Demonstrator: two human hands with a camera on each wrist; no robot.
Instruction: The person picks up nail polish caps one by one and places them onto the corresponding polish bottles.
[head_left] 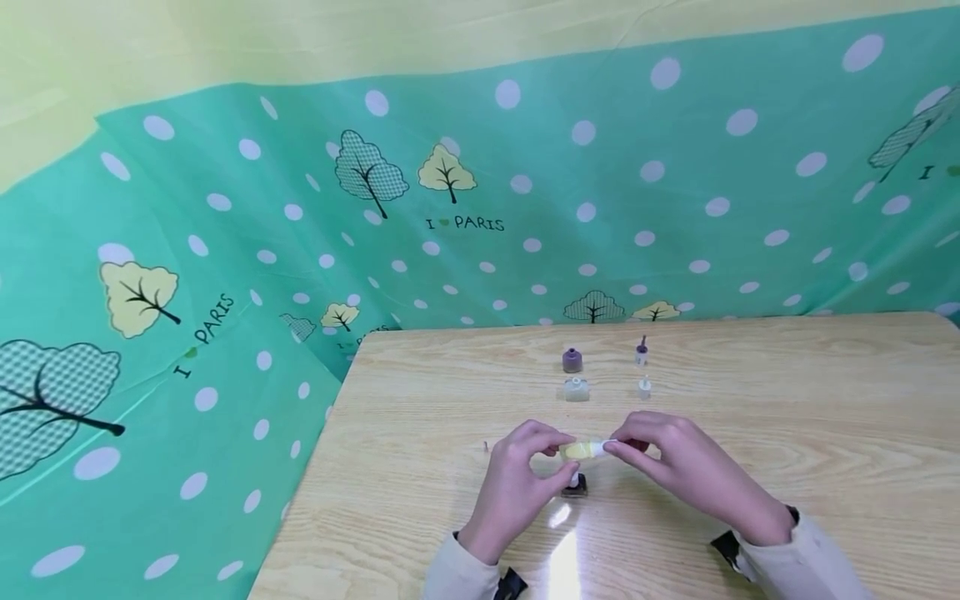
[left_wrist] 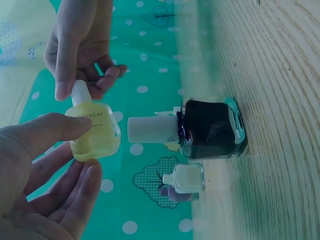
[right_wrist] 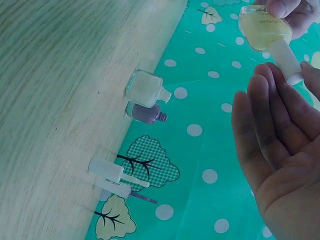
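Observation:
My left hand (head_left: 517,475) pinches a yellow nail polish bottle (left_wrist: 95,131) by its glass body, thumb over the printed lettering. The bottle lies on its side in the air, its white cap (right_wrist: 286,62) pointing right. Thumb and fingers of my right hand (head_left: 675,458) pinch that cap, which sits on the bottle's neck. Just below, a dark nail polish bottle (left_wrist: 210,129) with a white cap (left_wrist: 152,130) stands upright on the table, partly hidden by the left hand in the head view.
Farther back on the wooden table (head_left: 787,400) stand an uncapped purple bottle (head_left: 572,361) and an uncapped whitish bottle (head_left: 577,389). To their right, a purple brush cap (head_left: 641,353) and a white brush cap (head_left: 645,387) stand brush up. A patterned green cloth (head_left: 525,208) hangs behind.

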